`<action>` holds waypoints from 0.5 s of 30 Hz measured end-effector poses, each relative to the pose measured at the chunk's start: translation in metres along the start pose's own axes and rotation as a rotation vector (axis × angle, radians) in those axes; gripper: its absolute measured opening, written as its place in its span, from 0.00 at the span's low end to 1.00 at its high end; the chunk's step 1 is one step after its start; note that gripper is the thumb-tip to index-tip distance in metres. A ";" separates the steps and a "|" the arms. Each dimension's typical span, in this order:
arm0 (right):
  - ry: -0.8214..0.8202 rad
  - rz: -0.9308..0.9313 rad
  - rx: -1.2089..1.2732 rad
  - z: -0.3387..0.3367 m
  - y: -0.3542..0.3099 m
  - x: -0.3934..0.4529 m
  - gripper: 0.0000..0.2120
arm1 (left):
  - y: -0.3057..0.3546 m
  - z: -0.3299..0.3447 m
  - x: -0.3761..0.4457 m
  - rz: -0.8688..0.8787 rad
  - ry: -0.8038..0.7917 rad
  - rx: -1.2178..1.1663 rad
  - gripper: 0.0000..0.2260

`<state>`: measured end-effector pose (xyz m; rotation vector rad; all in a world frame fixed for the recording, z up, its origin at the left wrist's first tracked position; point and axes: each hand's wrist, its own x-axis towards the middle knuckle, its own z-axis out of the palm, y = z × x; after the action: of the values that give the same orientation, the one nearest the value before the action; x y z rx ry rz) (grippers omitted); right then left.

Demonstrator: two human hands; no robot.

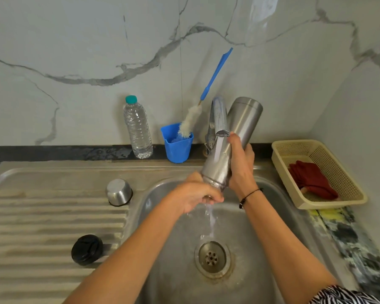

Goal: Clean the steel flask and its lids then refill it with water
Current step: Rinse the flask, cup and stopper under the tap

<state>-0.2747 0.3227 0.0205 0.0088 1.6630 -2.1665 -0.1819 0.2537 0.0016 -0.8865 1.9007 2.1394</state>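
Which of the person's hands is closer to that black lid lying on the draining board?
Left. The left hand is at the steel flask mouth, right of the black lid; the right hand grips the flask farther right.

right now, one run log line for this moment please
step: rinsing steel flask under tap | right hand: grips body | left hand: at mouth | steel cup lid, black lid: on drainboard

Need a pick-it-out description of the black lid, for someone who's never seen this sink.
Start at the steel sink and look to the ribbed draining board on its left. The black lid lies near the board's front edge. It is round, flat and matte black, unlike the shiny steel cup lid farther back.
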 end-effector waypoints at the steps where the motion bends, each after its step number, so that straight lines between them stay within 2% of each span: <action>1: -0.016 -0.005 -0.024 0.000 -0.001 0.000 0.16 | -0.003 0.006 0.002 0.026 0.081 0.026 0.23; 3: -0.033 -0.007 -0.087 0.003 0.000 -0.002 0.22 | -0.009 0.020 0.007 0.133 0.362 0.208 0.22; 5: -0.017 -0.013 -0.119 0.007 0.004 -0.007 0.28 | -0.017 0.030 0.011 0.338 0.703 0.431 0.21; 6: 0.003 -0.018 -0.117 0.008 0.005 -0.009 0.30 | -0.022 0.032 0.013 0.431 0.769 0.467 0.21; 7: 0.024 -0.023 -0.098 0.008 0.005 -0.009 0.30 | -0.023 0.034 0.012 0.441 0.747 0.459 0.22; 11: 0.010 -0.057 -0.051 0.005 0.002 -0.009 0.29 | -0.015 0.024 0.009 0.199 0.435 0.265 0.25; 13: -0.038 -0.034 0.010 0.001 -0.001 -0.007 0.25 | -0.007 0.015 0.002 0.157 0.271 0.160 0.20; 15: -0.095 -0.002 0.055 -0.001 -0.002 -0.007 0.23 | -0.007 0.006 -0.005 0.126 0.027 -0.014 0.16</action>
<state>-0.2696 0.3260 0.0238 -0.0792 1.5517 -2.1788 -0.1763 0.2616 -0.0017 -0.8228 2.0081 2.2238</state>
